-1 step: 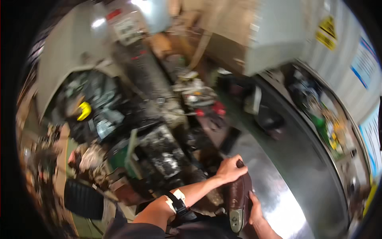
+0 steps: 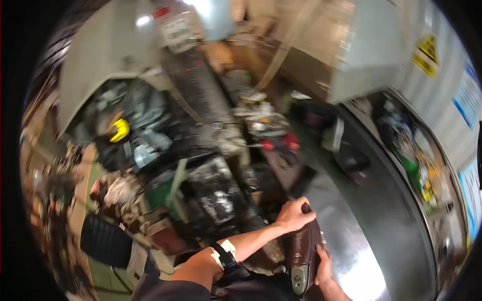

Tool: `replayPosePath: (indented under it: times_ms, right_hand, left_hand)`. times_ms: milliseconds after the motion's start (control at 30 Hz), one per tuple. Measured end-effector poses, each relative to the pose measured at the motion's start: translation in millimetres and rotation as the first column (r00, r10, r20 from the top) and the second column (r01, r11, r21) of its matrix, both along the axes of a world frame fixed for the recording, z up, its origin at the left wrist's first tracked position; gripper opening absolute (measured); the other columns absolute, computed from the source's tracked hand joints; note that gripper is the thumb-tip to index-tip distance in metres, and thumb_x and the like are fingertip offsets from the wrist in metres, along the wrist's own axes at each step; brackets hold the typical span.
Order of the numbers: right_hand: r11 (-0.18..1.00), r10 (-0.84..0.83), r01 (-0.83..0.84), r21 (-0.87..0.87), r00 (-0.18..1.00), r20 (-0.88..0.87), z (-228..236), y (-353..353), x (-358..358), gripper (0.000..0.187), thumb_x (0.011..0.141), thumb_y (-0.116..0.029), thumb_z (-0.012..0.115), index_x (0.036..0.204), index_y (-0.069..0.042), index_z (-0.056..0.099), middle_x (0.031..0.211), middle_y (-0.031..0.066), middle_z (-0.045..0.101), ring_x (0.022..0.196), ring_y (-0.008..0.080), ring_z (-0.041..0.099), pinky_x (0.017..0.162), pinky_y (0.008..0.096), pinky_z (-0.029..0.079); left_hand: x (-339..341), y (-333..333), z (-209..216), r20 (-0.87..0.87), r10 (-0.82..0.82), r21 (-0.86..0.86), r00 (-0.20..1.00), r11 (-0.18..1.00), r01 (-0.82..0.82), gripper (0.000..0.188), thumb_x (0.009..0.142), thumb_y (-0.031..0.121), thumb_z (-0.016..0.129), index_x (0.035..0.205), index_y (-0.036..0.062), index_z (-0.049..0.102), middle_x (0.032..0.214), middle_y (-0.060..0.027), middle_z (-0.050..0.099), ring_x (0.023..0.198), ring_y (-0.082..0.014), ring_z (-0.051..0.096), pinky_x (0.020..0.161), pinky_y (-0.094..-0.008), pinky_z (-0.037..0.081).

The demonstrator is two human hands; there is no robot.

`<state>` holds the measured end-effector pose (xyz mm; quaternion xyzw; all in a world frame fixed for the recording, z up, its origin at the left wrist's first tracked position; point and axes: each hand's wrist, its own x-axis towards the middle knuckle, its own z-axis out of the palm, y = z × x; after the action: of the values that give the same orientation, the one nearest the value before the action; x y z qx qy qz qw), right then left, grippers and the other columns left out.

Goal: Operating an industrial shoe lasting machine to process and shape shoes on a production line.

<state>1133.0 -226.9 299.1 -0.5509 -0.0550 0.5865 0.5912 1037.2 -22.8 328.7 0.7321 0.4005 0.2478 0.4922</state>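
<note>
A brown leather shoe (image 2: 301, 246) is at the lower right of the middle, its long side running away from me. A grey-green shoe last (image 2: 299, 281) with a metal-looking plate shows in its near opening. My left hand (image 2: 293, 215) reaches across and is closed round the shoe's far end, a dark tip showing past the fingers. Along the shoe's right side, my right hand (image 2: 324, 266) grips it, thumb side up and the other fingers partly hidden. A black strap (image 2: 226, 258) with white padding goes round my left forearm.
A dark, shiny bench surface (image 2: 346, 241) lies right of the shoe, with black shoes (image 2: 354, 163) farther along. Red-handled pliers (image 2: 281, 145) and clutter lie ahead. At left are a hooded bin (image 2: 108, 65) of dark scraps and a black seat (image 2: 105, 241).
The surroundings have shifted right and slightly down in the view. Both hands keep their hold on the shoe, nearly in the same place.
</note>
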Motion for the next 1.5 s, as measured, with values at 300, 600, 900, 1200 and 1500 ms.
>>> replayPosePath:
  times_ms: [300, 600, 900, 1200, 1500]
  right_hand:
    - [0.885, 0.214, -0.32, 0.339, 0.925, 0.315, 72.5, 149.3, -223.8, 0.047, 0.099, -0.003, 0.064, 0.143, 0.007, 0.05, 0.123, 0.0104, 0.067, 0.107, 0.0132, 0.06, 0.093, 0.028, 0.049]
    - [0.853, 0.386, -0.363, 0.375, 0.922, 0.014, 89.7, 267.9, -393.4, 0.023, 0.097, -0.017, 0.072, 0.11, 0.001, 0.066, 0.097, 0.0063, 0.071, 0.082, 0.0118, 0.064, 0.071, 0.0284, 0.053]
    - [0.876, 0.392, -0.323, 0.358, 0.909, -0.139, 86.5, 345.5, -453.7, 0.033, 0.096, -0.009, 0.068, 0.128, -0.003, 0.062, 0.11, 0.0093, 0.071, 0.093, 0.0171, 0.068, 0.078, 0.0341, 0.059]
    - [0.896, 0.343, -0.29, 0.337, 0.933, -0.106, 97.7, 383.9, -474.5, 0.056, 0.097, -0.007, 0.068, 0.144, 0.0, 0.04, 0.119, 0.0143, 0.066, 0.096, 0.0197, 0.068, 0.08, 0.0348, 0.059]
    - [0.901, 0.37, -0.323, 0.289, 0.92, -0.129, 93.8, 394.0, -470.3, 0.067, 0.096, -0.009, 0.07, 0.149, -0.002, 0.03, 0.115, 0.0159, 0.066, 0.09, 0.0214, 0.069, 0.075, 0.0368, 0.06]
  left_hand:
    - [-289.7, 80.1, 85.6, 0.029, 0.596, 0.174, 0.802, 0.787, -0.591, 0.039, 0.089, 0.043, 0.069, 0.099, 0.005, 0.065, 0.084, -0.0169, 0.07, 0.08, -0.0275, 0.069, 0.075, -0.0415, 0.052]
    - [-500.3, 105.1, 84.3, 0.542, 0.734, -0.336, 0.409, 0.636, -0.695, 0.036, 0.102, 0.035, 0.061, 0.111, 0.0008, 0.067, 0.102, -0.004, 0.067, 0.092, -0.0112, 0.06, 0.087, -0.0283, 0.048]
    - [-521.5, 92.8, 70.0, 0.485, 0.86, -0.703, 0.158, 0.491, -0.514, 0.022, 0.098, 0.026, 0.068, 0.102, 0.0046, 0.074, 0.094, -0.001, 0.073, 0.081, -0.0108, 0.065, 0.07, -0.0264, 0.049]
    - [-539.2, 139.1, 58.2, 0.394, 0.906, -0.789, 0.156, 0.42, -0.448, 0.018, 0.099, 0.026, 0.067, 0.099, 0.0088, 0.073, 0.092, 0.0008, 0.071, 0.079, -0.0117, 0.062, 0.069, -0.0285, 0.043]
    - [-537.9, 146.5, 58.5, 0.356, 0.929, -0.865, 0.099, 0.368, -0.343, 0.019, 0.099, 0.025, 0.066, 0.104, 0.007, 0.071, 0.096, 0.0, 0.073, 0.085, -0.012, 0.064, 0.07, -0.0296, 0.045]
